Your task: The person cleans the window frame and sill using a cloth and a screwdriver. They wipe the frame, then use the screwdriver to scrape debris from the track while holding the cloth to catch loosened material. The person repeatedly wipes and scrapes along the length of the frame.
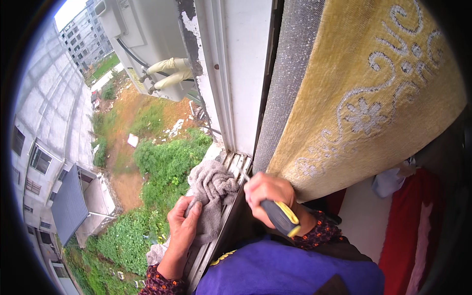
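My left hand pinches a grey-brown terry cloth that lies bunched along the window's sliding track. In my right hand is a screwdriver-like tool with a black and yellow handle. Its thin metal shaft points up and left from my fist to the corner of the track, beside the cloth. The tip is too small to make out. Dark dirt shows between the track's rails. A lighter piece of cloth lies by my left wrist.
The white window frame rises beyond the track. A yellow patterned curtain with a grey edge hangs close to my right hand. Outside, past the sill, are an air-conditioner unit and a drop to green plants. Red fabric lies at the right.
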Demonstrator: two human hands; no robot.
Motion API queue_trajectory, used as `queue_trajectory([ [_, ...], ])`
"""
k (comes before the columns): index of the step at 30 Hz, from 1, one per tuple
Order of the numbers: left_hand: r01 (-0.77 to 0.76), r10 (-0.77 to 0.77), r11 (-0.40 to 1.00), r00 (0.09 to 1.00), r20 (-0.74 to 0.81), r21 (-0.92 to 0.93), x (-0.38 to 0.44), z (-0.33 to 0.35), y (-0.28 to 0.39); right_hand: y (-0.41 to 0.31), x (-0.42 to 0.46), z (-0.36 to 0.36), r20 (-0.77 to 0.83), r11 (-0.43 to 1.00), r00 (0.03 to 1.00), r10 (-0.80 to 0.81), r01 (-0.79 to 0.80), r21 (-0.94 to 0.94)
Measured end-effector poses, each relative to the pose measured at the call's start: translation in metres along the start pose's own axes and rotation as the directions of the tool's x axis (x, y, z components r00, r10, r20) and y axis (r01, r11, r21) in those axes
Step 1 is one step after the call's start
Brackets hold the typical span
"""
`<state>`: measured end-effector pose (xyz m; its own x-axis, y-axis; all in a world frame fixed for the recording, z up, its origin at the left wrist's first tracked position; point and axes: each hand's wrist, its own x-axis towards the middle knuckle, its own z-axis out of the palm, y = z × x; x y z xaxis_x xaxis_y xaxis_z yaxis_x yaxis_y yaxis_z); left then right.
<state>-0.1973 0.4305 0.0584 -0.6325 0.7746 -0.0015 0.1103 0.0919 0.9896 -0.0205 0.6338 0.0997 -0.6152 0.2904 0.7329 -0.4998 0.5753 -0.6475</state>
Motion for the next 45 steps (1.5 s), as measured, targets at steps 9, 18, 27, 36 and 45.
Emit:
queue_trajectory([
  [9, -0.043, 0.01, 0.972, 0.99, -0.143, -0.233, 0.0, 0.007, 0.009, 0.022, 0.007, 0.033, 0.247, 0.849, 0.969, 0.022, 0.112, -0.516],
  [18, -0.035, 0.022, 0.983, 0.997, -0.073, -0.183, 0.01, 0.006, -0.006, 0.04, 0.022, 0.026, -0.004, 0.975, 0.976, 0.217, -0.216, -0.047],
  [27, -0.028, 0.012, 0.965, 0.998, -0.064, -0.262, 0.009, 0.008, -0.011, 0.037, 0.02, 0.025, 0.021, 0.962, 0.972, 0.234, -0.228, -0.146],
  [36, -0.041, 0.014, 0.967, 0.994, -0.108, -0.253, 0.02, 0.011, -0.027, 0.052, 0.006, 0.037, 0.076, 0.975, 0.974, 0.215, -0.21, -0.066],
  [45, -0.085, 0.058, 0.987, 0.98, -0.19, -0.138, 0.025, 0.009, -0.026, 0.056, 0.015, 0.023, 0.179, 0.969, 0.98, 0.083, -0.037, -0.245],
])
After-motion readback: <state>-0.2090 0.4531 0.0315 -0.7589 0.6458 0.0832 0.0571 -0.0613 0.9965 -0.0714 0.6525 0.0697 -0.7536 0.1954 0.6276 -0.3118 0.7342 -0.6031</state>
